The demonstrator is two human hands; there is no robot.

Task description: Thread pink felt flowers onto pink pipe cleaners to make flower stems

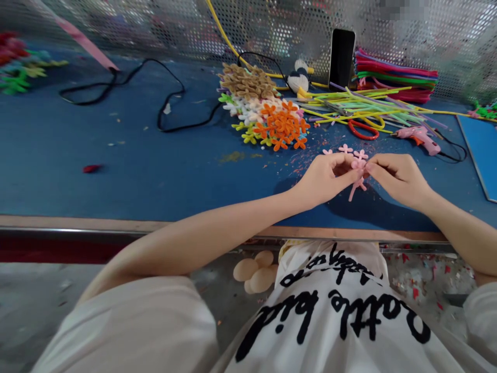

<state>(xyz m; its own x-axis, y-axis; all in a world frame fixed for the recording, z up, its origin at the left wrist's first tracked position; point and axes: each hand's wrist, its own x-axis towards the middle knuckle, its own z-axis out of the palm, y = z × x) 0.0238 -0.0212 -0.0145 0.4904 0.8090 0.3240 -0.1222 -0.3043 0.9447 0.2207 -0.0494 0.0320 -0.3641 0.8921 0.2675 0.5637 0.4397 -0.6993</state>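
Both hands meet over the blue table near its front edge. My left hand (pixel 324 176) is closed, thumb and fingers pinching a pink pipe-cleaner flower (pixel 357 163). From the other side, the fingertips of my right hand (pixel 402 178) pinch the edge of the same pink piece. A short pink stem points down below the fingers. Small pink flowers (pixel 345 149) lie on the table just beyond my left hand. To the left of them is a heap of orange flowers (pixel 281 124), with white, yellow-green and brown ones (pixel 246 83) behind.
Red-handled scissors (pixel 363 130) lie by loose yellow and green pipe cleaners (pixel 373 101). A pink glue gun (pixel 419 139) and blue board (pixel 481 150) are at right. A phone (pixel 341 58) leans against the mesh beside bundled pipe cleaners (pixel 396 75). A black cord (pixel 171 93) crosses the left.
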